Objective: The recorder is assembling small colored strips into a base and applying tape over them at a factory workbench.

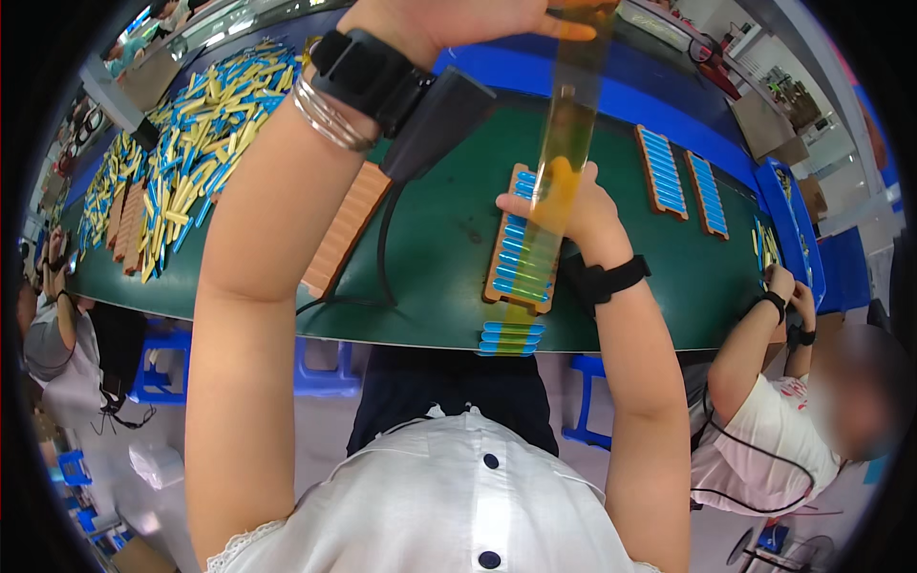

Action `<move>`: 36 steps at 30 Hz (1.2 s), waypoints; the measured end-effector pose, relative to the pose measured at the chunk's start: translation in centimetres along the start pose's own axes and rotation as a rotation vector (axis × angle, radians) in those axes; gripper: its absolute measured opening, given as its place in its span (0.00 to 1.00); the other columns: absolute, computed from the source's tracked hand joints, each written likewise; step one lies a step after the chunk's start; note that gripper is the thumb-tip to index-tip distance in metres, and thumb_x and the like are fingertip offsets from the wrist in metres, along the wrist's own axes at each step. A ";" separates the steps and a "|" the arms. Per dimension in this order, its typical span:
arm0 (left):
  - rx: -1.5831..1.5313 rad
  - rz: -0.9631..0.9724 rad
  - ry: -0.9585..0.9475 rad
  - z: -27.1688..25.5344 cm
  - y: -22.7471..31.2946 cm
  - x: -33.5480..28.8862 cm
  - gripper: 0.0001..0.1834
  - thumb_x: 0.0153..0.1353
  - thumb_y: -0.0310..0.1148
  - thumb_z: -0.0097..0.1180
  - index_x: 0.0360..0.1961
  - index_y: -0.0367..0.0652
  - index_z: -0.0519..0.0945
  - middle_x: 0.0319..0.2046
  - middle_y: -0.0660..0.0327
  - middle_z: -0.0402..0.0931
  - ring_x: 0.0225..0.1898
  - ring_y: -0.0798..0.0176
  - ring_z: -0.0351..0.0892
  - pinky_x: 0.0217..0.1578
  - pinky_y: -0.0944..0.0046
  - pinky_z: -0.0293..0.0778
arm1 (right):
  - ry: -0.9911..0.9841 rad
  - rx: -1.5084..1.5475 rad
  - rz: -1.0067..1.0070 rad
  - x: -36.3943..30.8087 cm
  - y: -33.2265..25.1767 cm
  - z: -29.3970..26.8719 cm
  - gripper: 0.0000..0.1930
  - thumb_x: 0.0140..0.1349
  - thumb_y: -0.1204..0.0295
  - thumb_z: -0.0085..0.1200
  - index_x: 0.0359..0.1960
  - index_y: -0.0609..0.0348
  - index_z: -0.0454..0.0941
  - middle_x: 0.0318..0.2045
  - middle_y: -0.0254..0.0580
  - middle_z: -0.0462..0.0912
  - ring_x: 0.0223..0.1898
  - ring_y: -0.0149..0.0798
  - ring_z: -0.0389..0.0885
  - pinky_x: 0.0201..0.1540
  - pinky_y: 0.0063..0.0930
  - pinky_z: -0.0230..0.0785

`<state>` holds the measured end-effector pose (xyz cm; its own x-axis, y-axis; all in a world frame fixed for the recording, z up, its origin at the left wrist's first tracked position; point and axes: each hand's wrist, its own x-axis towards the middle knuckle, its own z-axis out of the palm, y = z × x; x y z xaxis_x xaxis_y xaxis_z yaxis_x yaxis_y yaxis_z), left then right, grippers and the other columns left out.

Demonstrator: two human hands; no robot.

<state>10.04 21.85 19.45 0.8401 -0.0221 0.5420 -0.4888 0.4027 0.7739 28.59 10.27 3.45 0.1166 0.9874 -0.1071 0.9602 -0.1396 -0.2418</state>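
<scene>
A long strip of translucent amber tape (570, 124) runs from the top of the view down over a brown ridged tray (494, 277). My left hand (478, 17) is raised at the far end, its fingers closed on the tape and partly cut off by the frame. Blue cylinders (511, 244) lie side by side in the tray's grooves. On the tray's upper part rests my right hand (583, 205), thumb across the cylinders and fingers bent, partly seen through the tape. Several blue cylinders (511, 339) lie at the near table edge, under the tape's lower end.
A heap of blue and yellow cylinders (205, 143) covers the left. An unfilled brown tray (349, 229) lies beside my left forearm, near a black cable (382, 248). Two filled trays (661, 172) stand at right. A co-worker (764, 411) handles pieces by a blue bin (793, 224).
</scene>
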 end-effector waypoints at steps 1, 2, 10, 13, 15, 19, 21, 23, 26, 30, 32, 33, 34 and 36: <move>-0.008 0.005 0.008 0.0 0.2 0.0 0.57 0.60 0.80 0.34 0.56 0.27 0.75 0.52 0.48 0.79 0.56 0.51 0.77 0.57 0.46 0.68 | -0.012 -0.003 0.000 -0.1 -0.7 -0.1 0.46 0.49 0.36 0.63 0.62 0.57 0.69 0.57 0.60 0.71 0.47 0.60 0.83 0.46 0.47 0.78; -0.005 -0.012 -0.024 0.0 0.4 0.1 0.57 0.60 0.79 0.34 0.56 0.27 0.75 0.51 0.48 0.80 0.55 0.51 0.77 0.57 0.46 0.68 | -0.019 0.019 -0.011 -0.1 -1.2 -0.1 0.43 0.48 0.39 0.65 0.60 0.57 0.71 0.55 0.58 0.71 0.46 0.59 0.84 0.46 0.44 0.79; 0.031 -0.054 -0.049 -1.4 1.2 -0.3 0.56 0.61 0.79 0.33 0.53 0.26 0.76 0.50 0.45 0.80 0.55 0.48 0.76 0.57 0.45 0.67 | -0.038 -0.033 -0.171 -2.1 -5.4 -0.3 0.40 0.46 0.43 0.68 0.46 0.70 0.75 0.44 0.61 0.81 0.44 0.55 0.84 0.44 0.42 0.79; 0.084 -0.027 0.043 -1.6 1.4 -1.0 0.57 0.60 0.79 0.32 0.52 0.26 0.77 0.50 0.45 0.80 0.55 0.48 0.76 0.56 0.44 0.67 | 0.110 0.138 -0.229 -2.6 -3.9 -0.5 0.31 0.53 0.49 0.66 0.49 0.62 0.78 0.45 0.55 0.80 0.44 0.53 0.84 0.47 0.39 0.76; 0.129 -0.027 0.069 -1.2 1.0 -1.1 0.57 0.60 0.80 0.32 0.51 0.26 0.78 0.49 0.46 0.80 0.54 0.48 0.76 0.55 0.44 0.66 | 0.193 0.294 -0.221 -3.4 -0.1 -0.1 0.25 0.59 0.53 0.63 0.48 0.63 0.79 0.44 0.53 0.81 0.43 0.53 0.83 0.46 0.40 0.76; 0.100 0.036 0.252 -2.0 0.2 -2.7 0.56 0.60 0.81 0.32 0.49 0.29 0.79 0.47 0.49 0.81 0.52 0.50 0.77 0.55 0.44 0.64 | 0.321 0.672 -0.093 -9.5 0.4 -1.6 0.10 0.69 0.70 0.52 0.43 0.64 0.80 0.42 0.49 0.82 0.42 0.53 0.81 0.46 0.42 0.74; 0.007 0.039 0.189 -2.8 -0.2 -2.5 0.55 0.60 0.81 0.31 0.48 0.31 0.80 0.45 0.51 0.82 0.51 0.52 0.78 0.55 0.44 0.64 | 0.390 0.657 -0.236 -11.3 1.3 -0.4 0.10 0.65 0.79 0.49 0.44 0.59 0.82 0.45 0.45 0.81 0.44 0.51 0.78 0.47 0.41 0.73; 0.070 0.053 0.288 -0.9 -0.6 -1.6 0.55 0.59 0.81 0.31 0.48 0.31 0.79 0.46 0.51 0.81 0.51 0.52 0.78 0.54 0.45 0.65 | 0.403 0.405 -0.347 -11.2 1.7 0.5 0.14 0.62 0.81 0.49 0.45 0.56 0.83 0.48 0.43 0.80 0.46 0.50 0.76 0.48 0.39 0.72; 0.143 0.075 0.355 -0.3 -0.3 -1.7 0.56 0.59 0.81 0.31 0.49 0.31 0.78 0.47 0.50 0.81 0.52 0.52 0.78 0.53 0.46 0.66 | 0.357 0.159 -0.485 -10.8 1.5 1.4 0.25 0.53 0.85 0.49 0.49 0.44 0.85 0.54 0.37 0.77 0.49 0.48 0.72 0.49 0.36 0.69; 0.123 0.067 0.287 -0.5 -0.6 -1.7 0.56 0.60 0.81 0.29 0.50 0.31 0.77 0.47 0.49 0.80 0.51 0.51 0.77 0.53 0.47 0.67 | 0.333 -0.024 -0.540 -10.1 1.7 1.0 0.26 0.55 0.83 0.48 0.52 0.39 0.85 0.53 0.35 0.79 0.46 0.44 0.74 0.48 0.36 0.67; 0.067 0.069 0.207 -1.7 -0.6 -1.8 0.57 0.59 0.81 0.28 0.50 0.31 0.77 0.47 0.50 0.80 0.51 0.51 0.77 0.53 0.47 0.67 | 0.333 -0.059 -0.537 -10.0 1.6 0.9 0.26 0.56 0.82 0.48 0.53 0.37 0.84 0.52 0.35 0.79 0.44 0.42 0.75 0.48 0.36 0.66; 0.009 0.069 0.123 -2.2 -0.4 -2.0 0.57 0.59 0.82 0.28 0.50 0.31 0.77 0.46 0.50 0.80 0.51 0.51 0.77 0.53 0.47 0.67 | 0.295 -0.063 -0.524 -10.0 1.3 0.8 0.26 0.57 0.81 0.48 0.53 0.38 0.84 0.51 0.34 0.80 0.43 0.41 0.75 0.47 0.36 0.66; 0.004 0.067 0.122 -1.8 -0.5 -1.8 0.57 0.59 0.82 0.28 0.50 0.31 0.77 0.46 0.50 0.80 0.51 0.51 0.77 0.53 0.47 0.67 | 0.257 -0.066 -0.500 -10.0 1.3 0.7 0.26 0.57 0.81 0.47 0.53 0.38 0.84 0.50 0.33 0.80 0.42 0.39 0.76 0.47 0.36 0.66; 0.042 0.063 0.297 -1.0 -0.7 -1.5 0.57 0.59 0.82 0.28 0.49 0.31 0.78 0.47 0.50 0.80 0.51 0.51 0.77 0.53 0.46 0.66 | 0.262 -0.096 -0.505 -9.9 1.7 0.8 0.25 0.57 0.81 0.47 0.53 0.40 0.83 0.49 0.32 0.81 0.42 0.39 0.77 0.46 0.36 0.66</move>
<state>9.31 22.57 17.77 0.8369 0.2728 0.4745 -0.5460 0.3567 0.7581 28.88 0.17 3.37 -0.3149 0.9173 0.2437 0.9306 0.3489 -0.1108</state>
